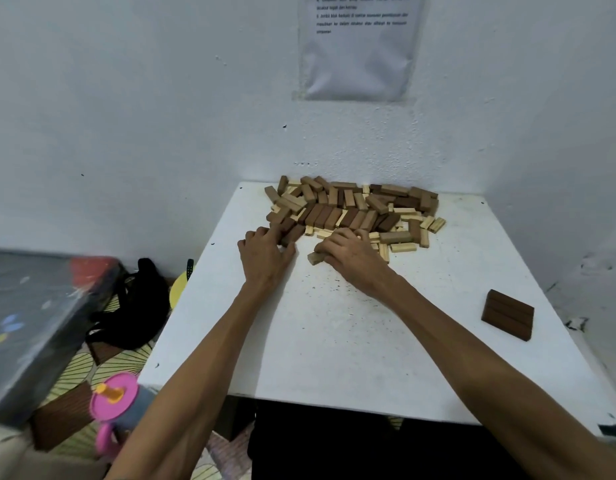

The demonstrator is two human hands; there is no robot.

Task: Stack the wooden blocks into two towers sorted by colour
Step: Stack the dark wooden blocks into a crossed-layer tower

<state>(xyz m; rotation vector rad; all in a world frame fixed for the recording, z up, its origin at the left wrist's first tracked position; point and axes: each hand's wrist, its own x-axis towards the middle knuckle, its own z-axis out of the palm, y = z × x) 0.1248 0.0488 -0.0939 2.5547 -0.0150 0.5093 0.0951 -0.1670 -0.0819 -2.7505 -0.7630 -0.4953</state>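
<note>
A loose pile of wooden blocks (355, 209), dark brown, mid brown and pale, lies at the far side of the white table (334, 341). My left hand (263, 254) rests at the pile's near left edge, fingers curled on dark brown blocks (292, 233). At the pile's near middle, my right hand (351, 252) closes its fingers over a light brown block (315, 258) on the table. Three dark brown blocks (507, 315) lie side by side as one flat layer near the right edge.
White walls close in the table's far and right sides; a sheet of paper (358, 46) hangs on the wall. On the floor to the left are a black bag (133, 306), a pink-lidded cup (116, 407) and a dark box (33, 323).
</note>
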